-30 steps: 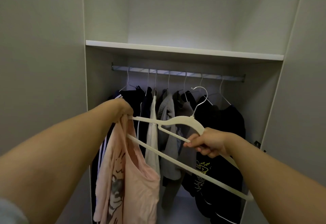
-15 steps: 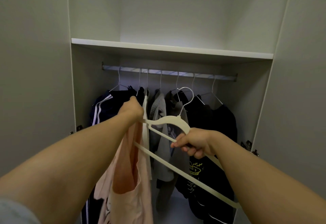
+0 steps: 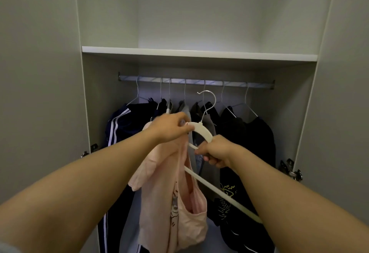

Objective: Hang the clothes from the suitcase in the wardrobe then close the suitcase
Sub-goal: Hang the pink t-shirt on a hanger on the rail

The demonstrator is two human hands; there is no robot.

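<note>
A pale pink printed T-shirt point(image 3: 171, 197) hangs from one arm of a cream hanger point(image 3: 202, 132) with a silver hook. My left hand point(image 3: 170, 127) grips the shirt's top at the hanger's left shoulder. My right hand point(image 3: 216, 152) grips the hanger's right arm just below its neck. The hanger is tilted, its lower bar running down to the right. Its hook sits just below the wardrobe rail point(image 3: 195, 81), not on it. The suitcase is out of view.
Several dark garments hang on wire hangers along the rail, among them a navy striped jacket point(image 3: 121, 125) at the left and black tops point(image 3: 257, 139) at the right. A white shelf point(image 3: 199, 54) runs above. Open wardrobe doors flank both sides.
My left hand has moved right along the hanger towards its neck, pulling the pink shirt further on. The hanger and both hands have shifted slightly nearer the rail.
</note>
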